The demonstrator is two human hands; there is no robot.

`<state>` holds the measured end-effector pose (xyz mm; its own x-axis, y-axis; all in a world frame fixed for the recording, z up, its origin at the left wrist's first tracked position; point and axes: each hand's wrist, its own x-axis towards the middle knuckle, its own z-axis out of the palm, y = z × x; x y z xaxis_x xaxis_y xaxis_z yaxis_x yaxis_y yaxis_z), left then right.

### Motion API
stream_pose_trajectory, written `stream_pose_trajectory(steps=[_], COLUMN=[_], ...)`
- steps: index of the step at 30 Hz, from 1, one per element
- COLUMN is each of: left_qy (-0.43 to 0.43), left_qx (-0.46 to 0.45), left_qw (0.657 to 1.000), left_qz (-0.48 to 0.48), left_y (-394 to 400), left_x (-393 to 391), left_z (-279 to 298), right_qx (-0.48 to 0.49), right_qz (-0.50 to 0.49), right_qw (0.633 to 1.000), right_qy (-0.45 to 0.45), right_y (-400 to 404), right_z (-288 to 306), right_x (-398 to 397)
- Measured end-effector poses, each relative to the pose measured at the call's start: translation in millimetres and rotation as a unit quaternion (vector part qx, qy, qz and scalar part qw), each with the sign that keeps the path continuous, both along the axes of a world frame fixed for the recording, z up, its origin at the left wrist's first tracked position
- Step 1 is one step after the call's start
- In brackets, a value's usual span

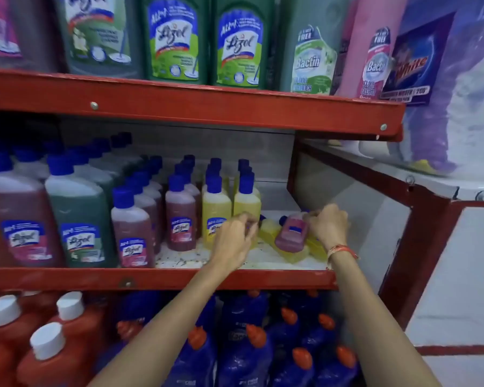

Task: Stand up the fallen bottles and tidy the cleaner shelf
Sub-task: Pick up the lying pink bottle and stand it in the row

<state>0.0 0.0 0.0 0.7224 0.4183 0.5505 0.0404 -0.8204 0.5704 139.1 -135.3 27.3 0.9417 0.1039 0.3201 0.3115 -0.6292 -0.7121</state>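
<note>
Little is done yet. A small pink plastic bottle (pixel 292 233) lies on fallen yellow plastic bottles (pixel 291 254) on the red metal shelf (pixel 162 279). It is touched by the right hand (pixel 329 223); the left hand (pixel 232 241) is beside it. Neither grip can be told.

Two bare forearms with no sleeves. The right wrist wears a thin thread bracelet (pixel 342 250) in red, orange and white strands; the left wrist wears nothing.
</note>
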Motion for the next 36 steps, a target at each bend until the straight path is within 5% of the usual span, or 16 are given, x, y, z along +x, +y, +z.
stream_pose_trajectory(steps=[3, 7, 14, 20, 26, 31, 36], left_qy=[0.085, 0.137, 0.188, 0.119, 0.005, -0.015, -0.021], left_qx=[-0.132, -0.386, -0.568, -0.523, -0.258, -0.287, -0.357], left_qw=[0.988, 0.909, 0.792, 0.839, 0.965, 0.953, 0.926], left_qz=[-0.016, -0.075, -0.123, -0.092, -0.043, -0.100, -0.117], left_y=[-5.2, -9.3, -11.6, -14.0, -21.4, -17.6, 23.9], left_x=[22.3, 43.7, 64.9, 62.2, 42.3, 15.5, -21.3], left_z=[-10.6, -13.2, -3.7, -6.2, -2.5, 1.4, -8.9], right_qx=[-0.038, -0.031, 0.003, 0.185, 0.252, 0.243, 0.288], right_qz=[0.011, 0.026, 0.071, 0.106, 0.115, 0.070, 0.239], right_qw=[0.999, 0.997, 0.990, 0.951, 0.947, 0.962, 0.920], right_qy=[0.030, 0.068, 0.122, 0.226, 0.166, 0.102, 0.121], right_y=[3.2, 8.2, 11.5, 8.2, 9.0, 15.2, 40.4], right_z=[-4.7, -11.4, -14.9, -13.8, -0.3, 0.6, -14.2], right_x=[17.0, 28.0, 40.4, 31.7, -2.2, -30.0, -52.4])
